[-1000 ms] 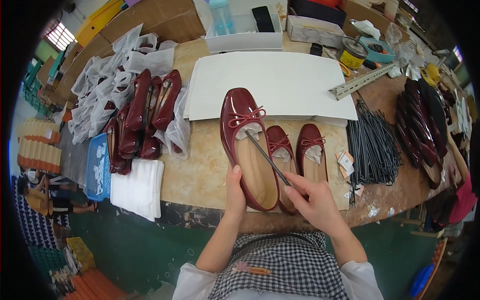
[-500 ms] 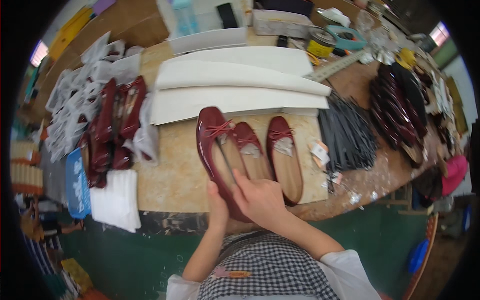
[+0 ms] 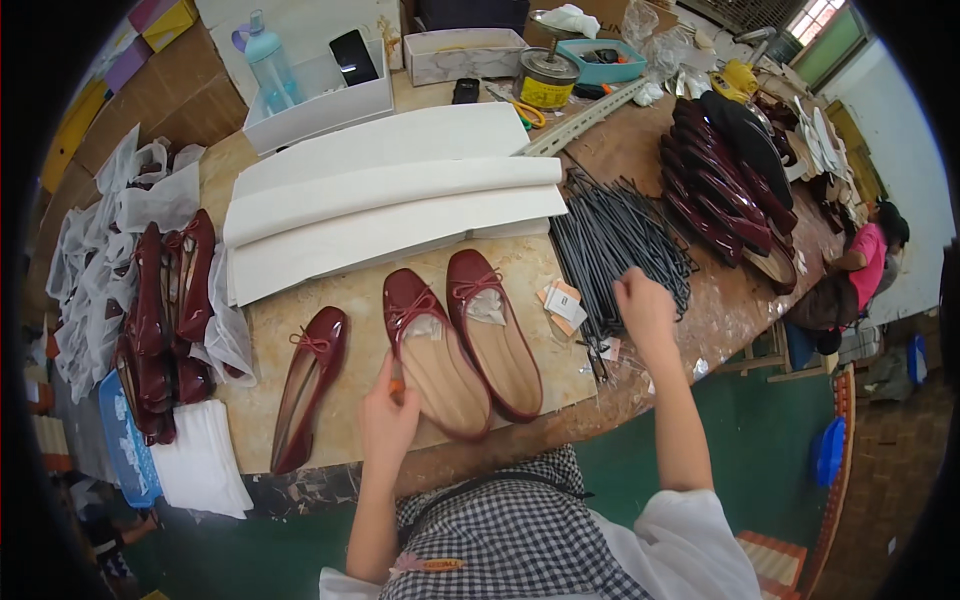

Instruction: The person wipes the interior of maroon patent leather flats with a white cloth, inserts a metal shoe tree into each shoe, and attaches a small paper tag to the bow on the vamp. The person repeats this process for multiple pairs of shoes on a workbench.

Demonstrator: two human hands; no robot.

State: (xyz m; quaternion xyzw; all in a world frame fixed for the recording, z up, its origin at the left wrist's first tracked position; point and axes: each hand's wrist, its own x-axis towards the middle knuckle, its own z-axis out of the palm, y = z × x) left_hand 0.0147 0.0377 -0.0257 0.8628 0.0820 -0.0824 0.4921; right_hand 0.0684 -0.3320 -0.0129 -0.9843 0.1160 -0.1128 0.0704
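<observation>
Three dark red patent ballet flats with bows lie on the table before me. The left flat (image 3: 312,385) is apart and tilted on its side; the middle flat (image 3: 440,370) and the right flat (image 3: 500,345) lie side by side, soles down, with crumpled paper in their toes. Beside the middle flat is my left hand (image 3: 388,420), its fingers curled at the shoe's edge around a small orange-brown bit I cannot make out. My right hand (image 3: 648,310) reaches onto a pile of thin dark grey sticks (image 3: 610,235), fingers pinched; what is between them is hidden.
White sheets (image 3: 400,205) lie behind the flats. More red flats and white wrapping (image 3: 150,300) are heaped at left, above a stack of white paper (image 3: 205,460). At right are stacked red shoes (image 3: 710,180). A tin (image 3: 547,78) and a bottle (image 3: 270,65) stand behind.
The flat that both hands held, with a thin dark stick in it, now lies at left. My right hand has moved right to the sticks; my left is by the middle flat. The view has shifted.
</observation>
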